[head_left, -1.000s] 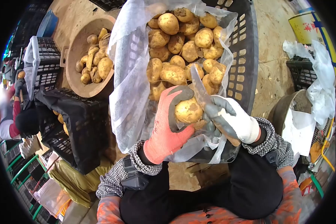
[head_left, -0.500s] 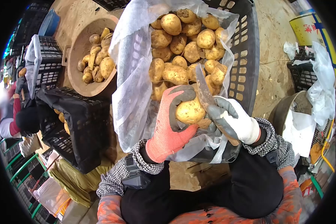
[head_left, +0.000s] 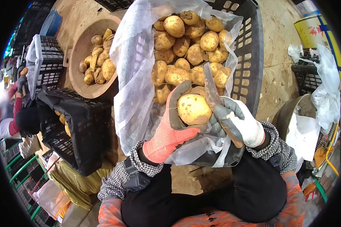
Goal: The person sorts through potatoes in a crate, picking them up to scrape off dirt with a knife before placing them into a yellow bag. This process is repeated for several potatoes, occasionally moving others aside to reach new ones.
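Note:
My left hand [head_left: 169,128], in a red glove with grey fingers, is closed round a yellow potato [head_left: 193,109] with brown patches. My right hand [head_left: 238,121], in a white and grey glove, grips a knife [head_left: 212,89] with a dirty, rusty-looking blade pointing up and away from me. The blade stands just right of the potato, and some right fingertips are by the potato's lower right side. Both hands are over the near end of a black crate [head_left: 256,56] lined with thin white sheeting [head_left: 129,87]. Many potatoes [head_left: 178,75] lie inside it.
A brown basin [head_left: 74,72] at the left holds cut or misshapen potatoes. Beside it stands a black-draped crate [head_left: 79,128] with a few potatoes. Another person's gloved hand [head_left: 22,81] shows at far left. On the right are a round container [head_left: 288,113] and a yellow bucket [head_left: 310,32].
The potato has turned in my left hand, showing a different face with a brown patch at lower right. My left fingers have shifted round its left side; the knife blade is slightly more upright.

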`<action>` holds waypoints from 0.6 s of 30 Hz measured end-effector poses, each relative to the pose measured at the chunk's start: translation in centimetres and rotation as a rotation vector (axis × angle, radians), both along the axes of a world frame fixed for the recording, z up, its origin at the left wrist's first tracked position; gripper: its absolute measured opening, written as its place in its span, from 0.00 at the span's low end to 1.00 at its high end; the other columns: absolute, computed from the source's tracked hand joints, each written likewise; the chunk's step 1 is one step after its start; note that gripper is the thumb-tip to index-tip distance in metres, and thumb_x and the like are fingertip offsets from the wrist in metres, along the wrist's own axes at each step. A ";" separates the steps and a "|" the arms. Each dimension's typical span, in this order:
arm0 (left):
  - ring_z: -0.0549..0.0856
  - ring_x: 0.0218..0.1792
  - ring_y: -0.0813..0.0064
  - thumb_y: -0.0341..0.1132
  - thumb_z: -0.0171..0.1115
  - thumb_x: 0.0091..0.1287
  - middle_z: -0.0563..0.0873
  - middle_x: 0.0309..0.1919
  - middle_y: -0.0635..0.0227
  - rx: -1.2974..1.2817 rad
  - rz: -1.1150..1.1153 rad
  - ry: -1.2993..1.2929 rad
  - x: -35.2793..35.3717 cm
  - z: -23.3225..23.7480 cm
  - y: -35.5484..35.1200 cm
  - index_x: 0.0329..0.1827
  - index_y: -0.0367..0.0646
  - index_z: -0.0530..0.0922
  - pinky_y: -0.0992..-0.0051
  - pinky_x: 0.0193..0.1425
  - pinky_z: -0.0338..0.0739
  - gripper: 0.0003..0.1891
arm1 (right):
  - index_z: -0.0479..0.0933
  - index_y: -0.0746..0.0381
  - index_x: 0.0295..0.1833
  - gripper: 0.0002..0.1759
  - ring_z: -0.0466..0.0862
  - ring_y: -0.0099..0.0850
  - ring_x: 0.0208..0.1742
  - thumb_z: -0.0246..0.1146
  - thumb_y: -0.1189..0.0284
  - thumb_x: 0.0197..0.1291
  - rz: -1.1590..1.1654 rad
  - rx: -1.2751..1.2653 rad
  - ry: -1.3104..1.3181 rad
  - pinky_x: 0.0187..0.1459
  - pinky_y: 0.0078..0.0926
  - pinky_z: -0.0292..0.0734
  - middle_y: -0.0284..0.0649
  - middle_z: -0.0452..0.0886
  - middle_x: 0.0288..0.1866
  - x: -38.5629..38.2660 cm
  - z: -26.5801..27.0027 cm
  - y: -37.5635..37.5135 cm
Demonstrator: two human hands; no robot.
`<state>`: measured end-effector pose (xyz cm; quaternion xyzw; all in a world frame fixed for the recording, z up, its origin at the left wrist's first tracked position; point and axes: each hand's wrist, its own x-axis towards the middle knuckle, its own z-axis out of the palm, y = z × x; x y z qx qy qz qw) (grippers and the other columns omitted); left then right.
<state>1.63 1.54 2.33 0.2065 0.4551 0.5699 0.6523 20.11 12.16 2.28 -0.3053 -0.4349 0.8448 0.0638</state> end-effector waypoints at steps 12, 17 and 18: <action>0.71 0.64 0.72 0.18 0.65 0.50 0.68 0.62 0.65 -0.078 -0.023 0.119 -0.3 0.3 -0.4 0.73 0.45 0.55 0.72 0.67 0.69 0.45 | 0.60 0.73 0.68 0.29 0.79 0.20 0.22 0.51 0.72 0.63 0.248 0.657 0.107 0.25 0.19 0.76 0.39 0.81 0.29 0.7 -0.9 0.0; 0.71 0.64 0.72 0.18 0.65 0.50 0.68 0.62 0.64 -0.002 0.021 0.191 0.3 1.0 0.2 0.73 0.44 0.54 0.72 0.67 0.69 0.46 | 0.68 0.67 0.46 0.12 0.76 0.19 0.22 0.51 0.68 0.65 0.022 0.105 -0.063 0.24 0.18 0.73 0.35 0.77 0.27 -0.6 0.6 -0.2; 0.70 0.65 0.72 0.18 0.65 0.50 0.68 0.63 0.64 0.002 0.026 0.174 0.5 1.0 0.2 0.74 0.44 0.54 0.72 0.67 0.69 0.46 | 0.67 0.65 0.43 0.10 0.75 0.19 0.22 0.51 0.68 0.64 0.046 0.025 -0.173 0.24 0.18 0.72 0.34 0.76 0.27 -0.8 1.5 0.4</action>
